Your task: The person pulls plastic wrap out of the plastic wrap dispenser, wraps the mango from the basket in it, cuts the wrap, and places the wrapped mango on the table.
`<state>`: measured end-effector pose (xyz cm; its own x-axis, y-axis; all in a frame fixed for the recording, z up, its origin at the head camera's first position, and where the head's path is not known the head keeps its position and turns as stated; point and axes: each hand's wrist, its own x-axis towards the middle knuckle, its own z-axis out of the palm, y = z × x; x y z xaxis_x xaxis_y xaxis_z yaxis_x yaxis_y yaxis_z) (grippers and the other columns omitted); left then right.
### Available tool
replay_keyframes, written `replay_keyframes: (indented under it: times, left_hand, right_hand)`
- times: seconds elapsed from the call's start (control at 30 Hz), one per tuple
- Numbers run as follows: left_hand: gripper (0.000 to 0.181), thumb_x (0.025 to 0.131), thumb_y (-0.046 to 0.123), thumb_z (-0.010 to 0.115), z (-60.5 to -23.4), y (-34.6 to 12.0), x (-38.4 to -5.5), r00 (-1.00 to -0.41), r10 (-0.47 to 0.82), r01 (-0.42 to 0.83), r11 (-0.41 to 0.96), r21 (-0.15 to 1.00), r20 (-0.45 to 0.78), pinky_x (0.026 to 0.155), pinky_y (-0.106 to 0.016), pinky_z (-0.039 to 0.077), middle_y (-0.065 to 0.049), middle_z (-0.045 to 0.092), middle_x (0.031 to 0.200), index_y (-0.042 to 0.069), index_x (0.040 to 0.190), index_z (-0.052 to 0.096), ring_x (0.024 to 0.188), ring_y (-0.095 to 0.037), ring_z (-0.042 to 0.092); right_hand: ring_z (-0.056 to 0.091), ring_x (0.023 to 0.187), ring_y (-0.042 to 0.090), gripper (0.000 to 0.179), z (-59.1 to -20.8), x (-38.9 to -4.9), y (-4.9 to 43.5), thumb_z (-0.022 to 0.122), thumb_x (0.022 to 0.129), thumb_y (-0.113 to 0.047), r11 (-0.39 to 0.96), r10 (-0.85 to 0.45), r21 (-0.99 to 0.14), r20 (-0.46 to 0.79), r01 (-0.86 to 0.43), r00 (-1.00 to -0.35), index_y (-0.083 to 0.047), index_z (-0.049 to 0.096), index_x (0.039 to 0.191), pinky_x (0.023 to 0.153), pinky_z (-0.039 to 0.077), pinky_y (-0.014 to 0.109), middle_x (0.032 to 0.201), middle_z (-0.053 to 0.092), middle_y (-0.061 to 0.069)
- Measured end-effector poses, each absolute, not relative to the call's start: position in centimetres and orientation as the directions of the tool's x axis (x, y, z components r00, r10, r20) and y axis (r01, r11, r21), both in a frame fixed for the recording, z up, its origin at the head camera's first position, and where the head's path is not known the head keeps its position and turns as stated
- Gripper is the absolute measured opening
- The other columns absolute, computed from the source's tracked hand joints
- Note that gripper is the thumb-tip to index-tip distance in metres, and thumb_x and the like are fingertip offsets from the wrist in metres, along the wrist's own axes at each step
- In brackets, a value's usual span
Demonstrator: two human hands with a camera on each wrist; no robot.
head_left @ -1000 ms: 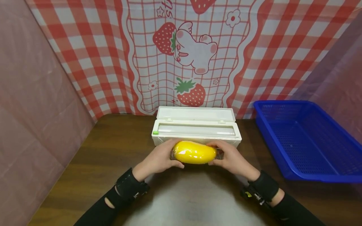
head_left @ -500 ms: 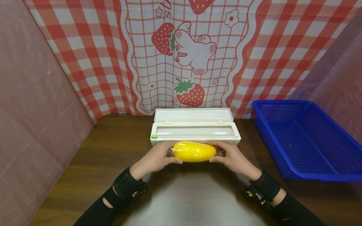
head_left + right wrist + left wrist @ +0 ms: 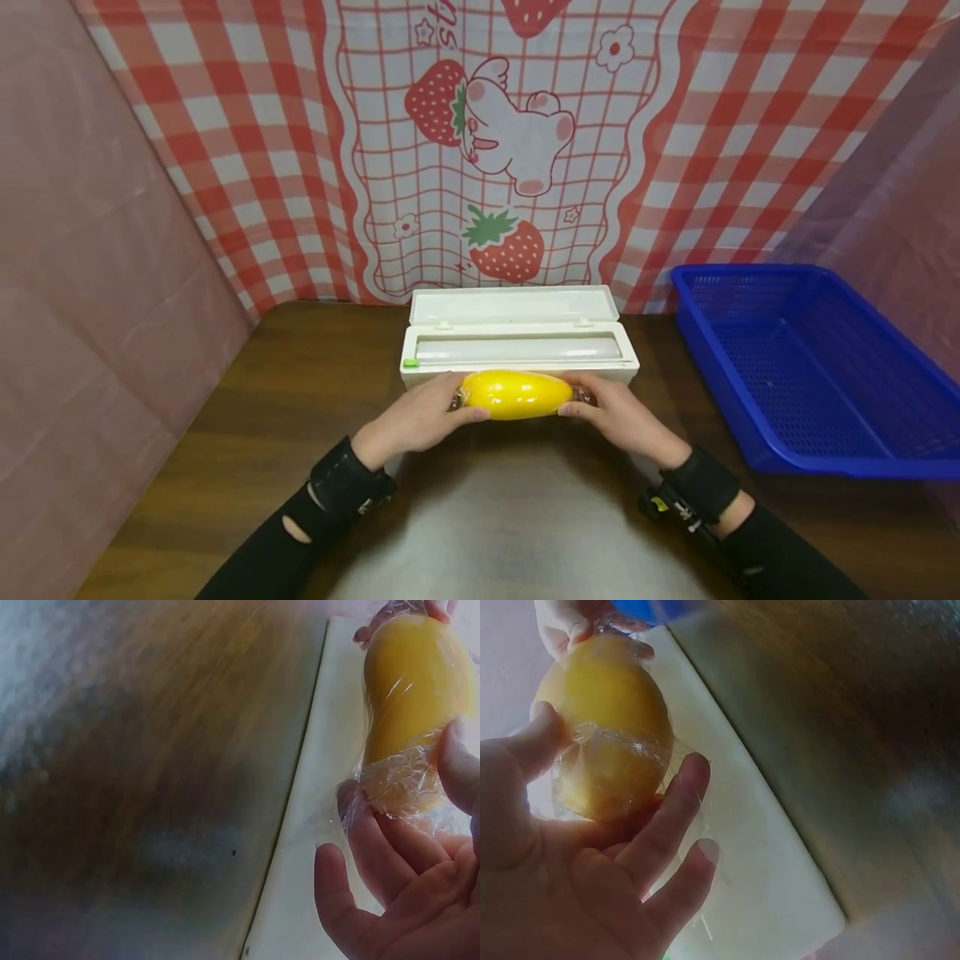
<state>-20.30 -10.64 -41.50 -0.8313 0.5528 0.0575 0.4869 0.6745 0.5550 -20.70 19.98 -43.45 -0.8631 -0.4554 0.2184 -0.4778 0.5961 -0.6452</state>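
Note:
A smooth yellow mango [image 3: 517,394], wrapped in clear cling film [image 3: 409,776], is held level between both hands in the head view. My left hand [image 3: 423,414] grips its left end, thumb on the near side. At the other end my right hand [image 3: 622,421] holds it the same way. Bunched film sticks out at both ends, partly hidden by the fingers. In the left wrist view, the film is wrinkled around the mango's near end and loose film stretches by the fingertips. Just behind the mango stands a white cling film dispenser [image 3: 517,328], its lid raised.
The dispenser shows a film roll [image 3: 517,348] in its window and a green slider [image 3: 410,363] at the left. A blue plastic basket [image 3: 720,367] stands at the right of the brown table [image 3: 300,367]. A checked strawberry-print cloth [image 3: 300,167] hangs behind.
The mango has shifted slightly up in the head view and turned a little in the hands. Both thumbs have moved up with it, and the film ends look more tightly gathered.

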Motion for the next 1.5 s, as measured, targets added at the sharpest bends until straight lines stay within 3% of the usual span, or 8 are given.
replay_keyframes:
  times: [0.53, 0.73, 0.97, 1.23, 1.5]
  left_hand:
    - [0.061, 0.085, 0.067, 0.040, -42.21, -10.40, -20.36, -0.849, 0.526, 0.457, 0.683, 0.570, 0.050, 0.087, -0.033, 0.041, 0.011, 0.056, 0.107, 0.024, 0.128, 0.049, 0.092, -0.009, 0.050]
    - [0.063, 0.086, 0.067, 0.037, -42.45, -10.41, -20.47, -0.857, 0.515, 0.440, 0.695, 0.569, 0.034, 0.085, -0.032, 0.041, 0.011, 0.057, 0.106, 0.024, 0.130, 0.050, 0.092, -0.008, 0.052]
    - [0.054, 0.087, 0.067, 0.037, -42.47, -10.35, -20.58, -0.867, 0.498, 0.385, 0.695, 0.607, -0.019, 0.071, -0.030, 0.044, 0.012, 0.060, 0.082, 0.025, 0.114, 0.056, 0.075, -0.007, 0.056]
    - [0.051, 0.087, 0.066, 0.038, -42.35, -10.53, -20.71, -0.872, 0.481, 0.295, 0.665, 0.686, -0.091, 0.067, -0.034, 0.044, 0.005, 0.062, 0.077, 0.020, 0.090, 0.059, 0.072, -0.015, 0.059]
    - [0.054, 0.088, 0.065, 0.036, -42.48, -10.54, -20.80, -0.869, 0.479, 0.252, 0.642, 0.724, -0.123, 0.070, -0.034, 0.046, 0.004, 0.063, 0.074, 0.017, 0.088, 0.059, 0.067, -0.013, 0.062]
  right_hand:
    - [0.053, 0.074, 0.012, 0.044, -43.22, -20.46, 19.87, 0.050, 0.089, -0.049, 0.640, -0.470, -0.621, 0.150, -0.453, -0.870, -0.017, 0.056, 0.120, 0.065, 0.046, 0.030, 0.090, 0.060, -0.008]
    - [0.051, 0.074, 0.011, 0.040, -43.41, -20.67, 19.84, 0.048, 0.090, -0.050, 0.660, -0.459, -0.615, 0.125, -0.432, -0.879, -0.018, 0.059, 0.111, 0.066, 0.044, 0.030, 0.085, 0.058, -0.008]
    - [0.050, 0.071, 0.013, 0.035, -43.30, -20.70, 19.69, 0.046, 0.092, -0.048, 0.645, -0.469, -0.644, 0.091, -0.411, -0.879, -0.016, 0.060, 0.101, 0.063, 0.043, 0.032, 0.080, 0.056, -0.005]
    - [0.053, 0.071, 0.015, 0.035, -42.99, -20.72, 19.45, 0.045, 0.093, -0.046, 0.627, -0.464, -0.691, 0.040, -0.360, -0.885, -0.015, 0.061, 0.091, 0.065, 0.045, 0.033, 0.080, 0.060, -0.004]
    - [0.060, 0.077, 0.017, 0.040, -42.68, -20.58, 19.42, 0.040, 0.096, -0.044, 0.598, -0.477, -0.746, -0.040, -0.292, -0.878, -0.010, 0.062, 0.093, 0.070, 0.048, 0.036, 0.082, 0.065, -0.001]
